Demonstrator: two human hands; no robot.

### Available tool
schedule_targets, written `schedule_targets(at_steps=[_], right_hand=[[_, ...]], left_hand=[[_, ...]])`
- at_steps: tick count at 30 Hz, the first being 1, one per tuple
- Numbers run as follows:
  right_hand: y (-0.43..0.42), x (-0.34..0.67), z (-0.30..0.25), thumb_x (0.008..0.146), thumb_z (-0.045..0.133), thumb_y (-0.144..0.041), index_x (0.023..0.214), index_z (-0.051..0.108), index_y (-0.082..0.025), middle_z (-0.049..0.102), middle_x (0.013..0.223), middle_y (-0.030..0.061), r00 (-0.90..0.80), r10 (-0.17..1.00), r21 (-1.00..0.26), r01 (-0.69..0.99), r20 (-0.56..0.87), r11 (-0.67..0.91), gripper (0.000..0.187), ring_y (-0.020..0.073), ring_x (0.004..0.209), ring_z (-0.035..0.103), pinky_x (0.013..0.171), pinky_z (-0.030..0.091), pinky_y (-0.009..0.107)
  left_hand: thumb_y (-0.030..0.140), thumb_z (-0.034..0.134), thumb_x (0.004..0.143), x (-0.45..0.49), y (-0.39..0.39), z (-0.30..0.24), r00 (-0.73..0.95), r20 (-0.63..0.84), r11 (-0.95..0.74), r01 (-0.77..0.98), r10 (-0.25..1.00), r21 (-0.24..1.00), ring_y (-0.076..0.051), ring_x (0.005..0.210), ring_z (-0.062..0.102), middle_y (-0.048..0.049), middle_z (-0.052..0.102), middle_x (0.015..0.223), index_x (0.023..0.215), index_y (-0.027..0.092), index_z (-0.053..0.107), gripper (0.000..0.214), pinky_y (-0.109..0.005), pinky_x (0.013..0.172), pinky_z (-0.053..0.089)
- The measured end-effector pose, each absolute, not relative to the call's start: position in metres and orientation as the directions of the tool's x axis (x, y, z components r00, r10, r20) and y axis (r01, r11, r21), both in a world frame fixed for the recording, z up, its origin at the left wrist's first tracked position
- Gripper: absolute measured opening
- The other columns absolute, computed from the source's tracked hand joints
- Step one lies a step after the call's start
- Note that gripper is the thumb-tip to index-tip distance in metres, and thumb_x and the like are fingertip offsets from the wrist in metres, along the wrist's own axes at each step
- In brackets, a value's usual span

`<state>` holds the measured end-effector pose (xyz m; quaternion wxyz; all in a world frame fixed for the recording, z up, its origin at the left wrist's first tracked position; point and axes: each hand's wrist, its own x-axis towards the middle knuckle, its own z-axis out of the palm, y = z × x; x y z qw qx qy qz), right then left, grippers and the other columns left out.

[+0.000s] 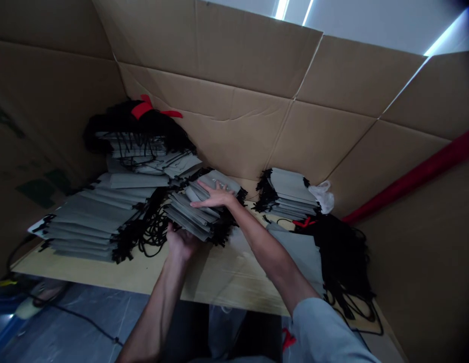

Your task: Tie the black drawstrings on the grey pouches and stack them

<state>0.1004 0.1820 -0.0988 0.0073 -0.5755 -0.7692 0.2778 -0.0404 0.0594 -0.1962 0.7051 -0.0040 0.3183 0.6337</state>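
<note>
A stack of flat grey pieces with black ends (194,212) is between my two hands near the middle of the table. My left hand (181,243) grips its near left edge from below, thumb at the side and the other fingers mostly hidden beneath. Across the top lies my right hand (216,196), with its fingers spread on the upper pieces. Black cords (154,234) are heaped just left of the stack. A larger pile of similar grey pieces (94,217) leans in overlapping rows farther left.
Cardboard walls (219,96) enclose the wooden table (238,282). Black bundles with a red tie (141,108) sit back left. Another grey stack (290,189), a white plastic bag (323,196) and a black cord bundle (343,257) are right. A cable (83,317) hangs at front left.
</note>
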Motion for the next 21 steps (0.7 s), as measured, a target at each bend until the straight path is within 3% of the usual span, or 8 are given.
schedule_targets(at_steps=[5,8,11,13,15,17,19,21], right_hand=[[0.177,0.099,-0.100,0.068,0.068,-0.110,0.181,0.009,-0.056,-0.014,0.195,0.0099,-0.343,0.890,-0.406,0.890,-0.300,0.206,0.138,0.0673,0.173,-0.007,0.125,-0.001,0.097],[0.173,0.098,-0.100,0.069,0.069,-0.108,0.181,0.009,-0.056,-0.013,0.195,0.0092,-0.345,0.889,-0.384,0.897,-0.299,0.219,0.138,0.0675,0.173,-0.008,0.125,-0.001,0.098],[0.170,0.096,-0.100,0.069,0.069,-0.108,0.181,0.008,-0.055,-0.014,0.195,0.0094,-0.341,0.891,-0.366,0.904,-0.299,0.223,0.138,0.0673,0.173,-0.009,0.125,0.000,0.097],[0.169,0.095,-0.100,0.071,0.068,-0.109,0.181,0.006,-0.056,-0.016,0.195,0.0095,-0.333,0.894,-0.354,0.909,-0.300,0.219,0.137,0.0667,0.173,-0.010,0.126,0.000,0.096],[0.170,0.093,-0.101,0.075,0.070,-0.105,0.181,0.002,-0.057,-0.018,0.195,0.0096,-0.321,0.895,-0.337,0.917,-0.310,0.212,0.134,0.0657,0.173,-0.011,0.127,0.001,0.096],[0.172,0.091,-0.101,0.085,0.071,-0.096,0.180,0.000,-0.059,-0.019,0.194,0.0096,-0.311,0.890,-0.316,0.926,-0.334,0.205,0.124,0.0638,0.174,-0.011,0.127,0.002,0.096],[0.175,0.090,-0.101,0.098,0.067,-0.084,0.181,0.003,-0.055,-0.018,0.195,0.0102,-0.304,0.881,-0.298,0.934,-0.362,0.199,0.109,0.0612,0.175,-0.011,0.128,0.004,0.095],[0.179,0.090,-0.101,0.107,0.064,-0.072,0.184,0.011,-0.046,-0.011,0.196,0.0113,-0.308,0.873,-0.291,0.935,-0.378,0.204,0.097,0.0575,0.177,-0.005,0.132,0.006,0.092]], left_hand=[[0.055,0.071,0.110,-0.035,0.037,-0.189,-0.125,-0.487,0.244,-0.742,0.865,0.625,-0.029,0.119,0.075,-0.0120,0.075,0.136,0.135,0.016,0.073,0.046,-0.050,0.103,0.066],[0.057,0.069,0.110,-0.031,0.022,-0.190,-0.287,-0.432,0.211,-0.569,0.855,0.795,-0.028,0.115,0.075,-0.0116,0.075,0.131,0.132,0.015,0.073,0.047,-0.050,0.102,0.065],[0.054,0.065,0.111,-0.033,0.005,-0.186,-0.518,-0.210,0.075,-0.269,0.829,0.960,-0.034,0.135,0.066,-0.0151,0.069,0.141,0.137,0.017,0.068,0.046,-0.061,0.120,0.055],[0.049,0.066,0.108,-0.037,0.000,-0.176,-0.591,0.033,-0.040,0.001,0.806,0.999,-0.040,0.157,0.047,-0.0187,0.059,0.155,0.144,0.018,0.062,0.048,-0.067,0.137,0.034],[0.044,0.069,0.104,-0.043,0.007,-0.159,-0.501,0.265,-0.147,0.262,0.824,0.954,-0.042,0.166,0.034,-0.0202,0.054,0.162,0.142,0.019,0.063,0.046,-0.065,0.144,0.019],[0.040,0.068,0.104,-0.049,0.026,-0.139,-0.242,0.406,-0.264,0.459,0.881,0.848,-0.039,0.161,0.045,-0.0168,0.066,0.152,0.123,0.022,0.075,0.028,-0.061,0.144,0.025],[0.037,0.065,0.104,-0.054,0.052,-0.122,0.025,0.443,-0.374,0.580,0.896,0.724,-0.033,0.162,0.049,-0.0103,0.070,0.155,0.123,0.026,0.080,0.026,-0.054,0.144,0.030],[0.037,0.061,0.106,-0.057,0.076,-0.112,0.177,0.410,-0.416,0.666,0.895,0.620,-0.036,0.169,0.040,-0.0099,0.064,0.167,0.135,0.026,0.079,0.036,-0.061,0.144,0.025]])
